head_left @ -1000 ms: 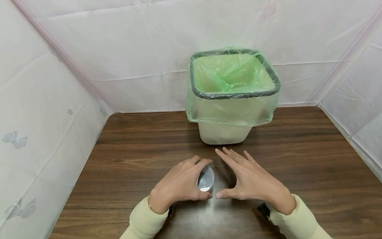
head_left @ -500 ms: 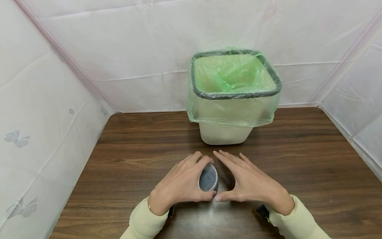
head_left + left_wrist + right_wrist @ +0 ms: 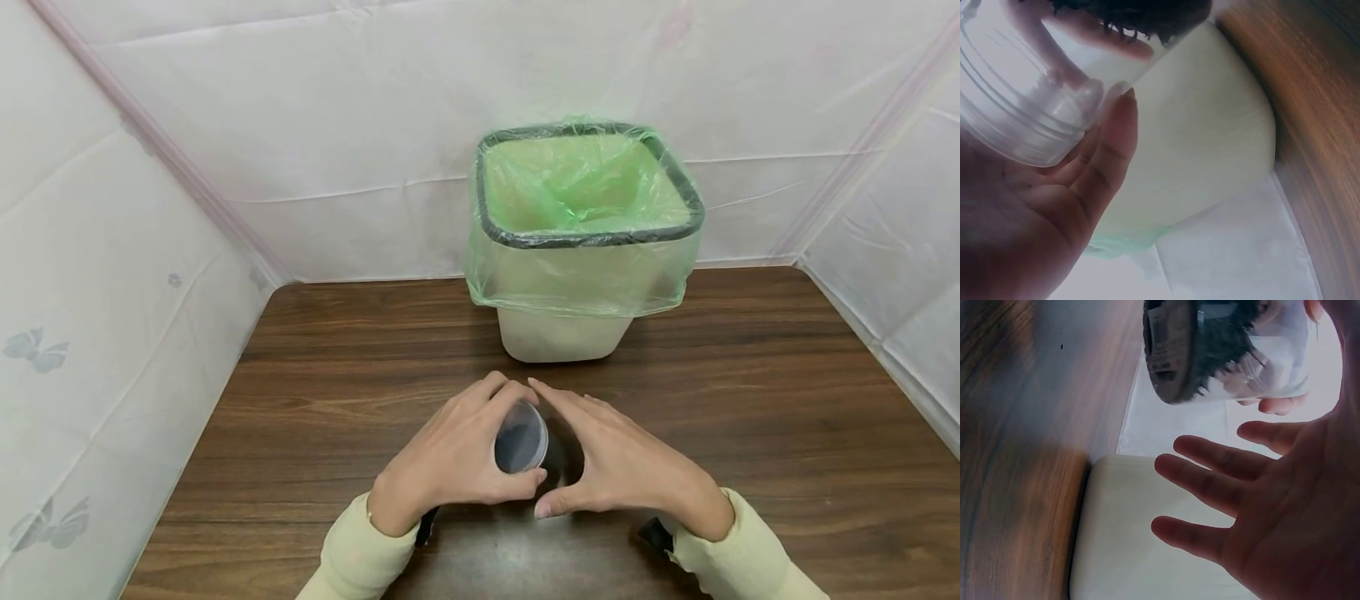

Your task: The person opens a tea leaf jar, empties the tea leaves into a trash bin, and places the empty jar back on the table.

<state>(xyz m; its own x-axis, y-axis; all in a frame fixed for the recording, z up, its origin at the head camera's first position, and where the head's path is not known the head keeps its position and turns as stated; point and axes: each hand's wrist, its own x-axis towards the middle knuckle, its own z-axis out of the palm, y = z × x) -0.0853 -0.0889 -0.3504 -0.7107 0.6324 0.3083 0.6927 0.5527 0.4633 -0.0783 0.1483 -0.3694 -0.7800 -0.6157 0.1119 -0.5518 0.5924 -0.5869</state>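
My left hand [image 3: 453, 450] grips a clear plastic jar [image 3: 521, 440] near its top, thumb on the near side and fingers round the far side. Dark, shredded-looking stuff [image 3: 1141, 15] lies in the jar's lower part, as the left wrist view shows. In the right wrist view a label [image 3: 1161, 337] shows on the jar's base, which is tilted and apart from the table. Beside the jar, my right hand [image 3: 618, 454] has its fingers extended and spread, holding nothing. Its thumb and fingertips come close to those of the left hand.
Behind the hands stands a cream bin [image 3: 566, 337] with a dark rim, lined with a green plastic bag [image 3: 585, 279]. The wooden table [image 3: 322, 367] is bordered by white sheeting [image 3: 360, 142] at the back and both sides.
The jar has tilted and shifted a little to the right within the left hand's grip. My right hand has moved slightly left, closer to it. The bin has stayed in place.
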